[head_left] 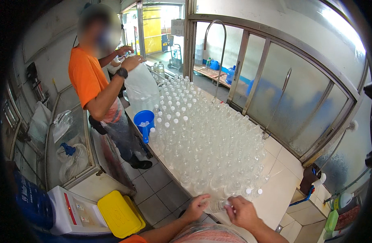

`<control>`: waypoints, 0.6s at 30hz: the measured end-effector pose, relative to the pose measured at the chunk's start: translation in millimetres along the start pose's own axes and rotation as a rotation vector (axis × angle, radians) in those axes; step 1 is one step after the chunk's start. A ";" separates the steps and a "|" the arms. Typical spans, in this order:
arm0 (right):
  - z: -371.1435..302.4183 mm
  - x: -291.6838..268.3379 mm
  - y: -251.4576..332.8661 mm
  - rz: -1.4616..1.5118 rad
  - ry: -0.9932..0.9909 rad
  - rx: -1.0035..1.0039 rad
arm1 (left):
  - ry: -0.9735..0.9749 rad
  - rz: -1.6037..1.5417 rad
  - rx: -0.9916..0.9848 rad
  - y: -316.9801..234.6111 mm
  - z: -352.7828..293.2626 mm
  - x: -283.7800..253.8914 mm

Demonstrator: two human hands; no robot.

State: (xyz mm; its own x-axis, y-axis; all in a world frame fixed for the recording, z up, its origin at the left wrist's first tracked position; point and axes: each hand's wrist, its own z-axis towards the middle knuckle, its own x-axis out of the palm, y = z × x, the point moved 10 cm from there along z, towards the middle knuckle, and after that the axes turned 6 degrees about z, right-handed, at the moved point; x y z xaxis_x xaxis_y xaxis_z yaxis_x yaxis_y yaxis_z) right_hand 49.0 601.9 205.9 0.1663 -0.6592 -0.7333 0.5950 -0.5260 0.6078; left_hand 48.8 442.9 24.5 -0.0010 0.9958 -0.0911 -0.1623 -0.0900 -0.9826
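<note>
A co-worker holds a plastic bag; a yellow lid lies below, a blue dipper on the counter. The left hand curls half open beside a clear bottle at the near edge, grip unclear; massed bottles block the way beyond; the right hand pinches the clear bottle's neck end.

The right hand is gripping a clear bottle, left hand just beside it, many bottles standing beyond the grip.
</note>
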 end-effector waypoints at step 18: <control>-145.4 89.2 -134.9 1.007 0.243 1.588 | 0.197 0.466 0.638 -147.3 -26.6 11.2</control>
State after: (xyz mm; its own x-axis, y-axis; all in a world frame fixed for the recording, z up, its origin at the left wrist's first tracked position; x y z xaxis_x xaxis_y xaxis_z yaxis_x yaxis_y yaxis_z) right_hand 97.9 692.2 14.2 0.1188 -0.9889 0.0894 -0.9321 -0.0801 0.3533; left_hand 98.9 467.0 163.9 -0.0430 0.8318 -0.5534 -0.7192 -0.4102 -0.5607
